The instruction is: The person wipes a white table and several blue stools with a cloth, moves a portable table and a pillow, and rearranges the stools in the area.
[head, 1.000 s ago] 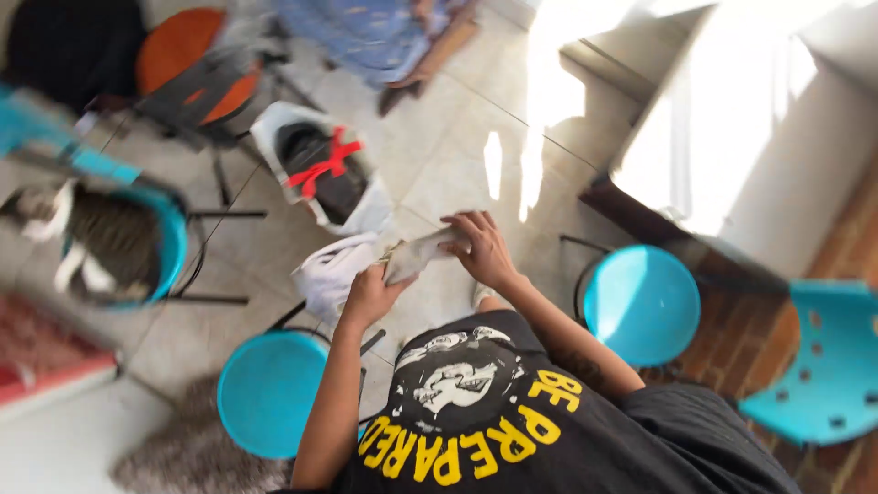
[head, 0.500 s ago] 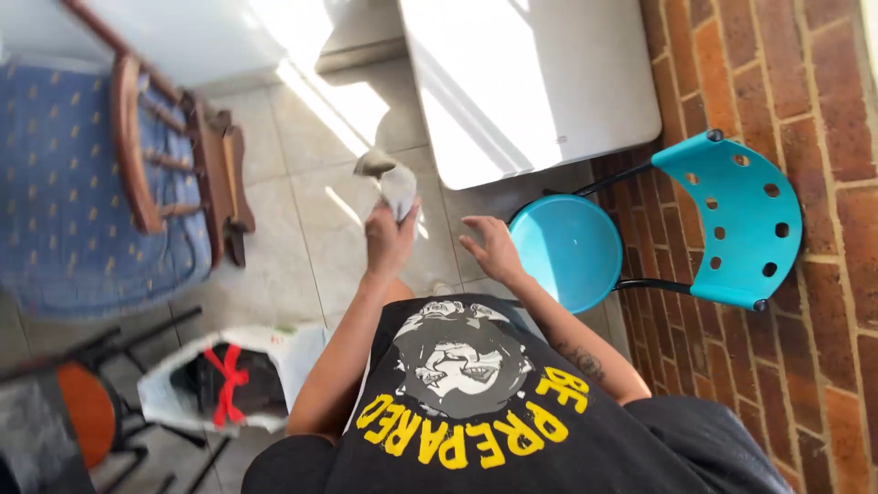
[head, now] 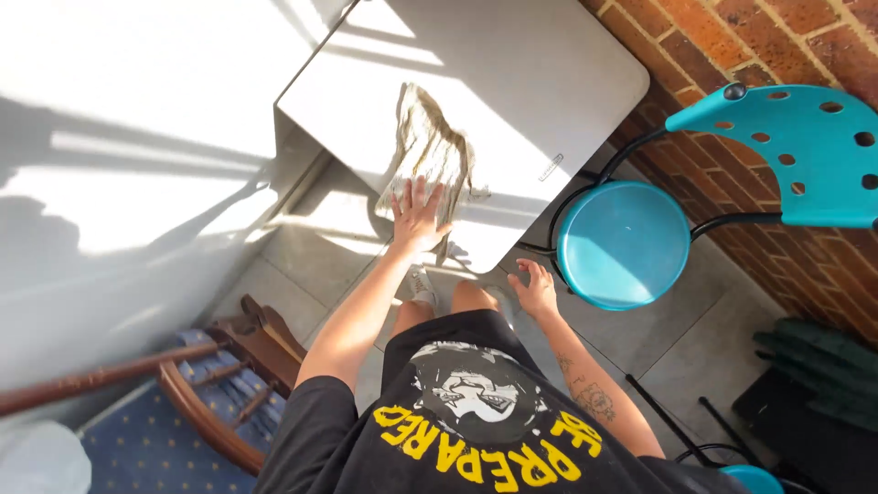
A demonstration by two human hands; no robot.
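while i look down from the head camera, my left hand (head: 419,216) lies flat with fingers spread on a crumpled greyish cloth (head: 432,151), pressing it rather than clutching it. the cloth sits on the white folding table (head: 512,64), near its closest edge, half in sunlight. my right hand (head: 535,288) hangs open and empty just below the table's corner, close to the turquoise chair (head: 631,238) by the brick wall (head: 732,37). a wooden chair with a blue cushion (head: 206,402) stands at lower left.
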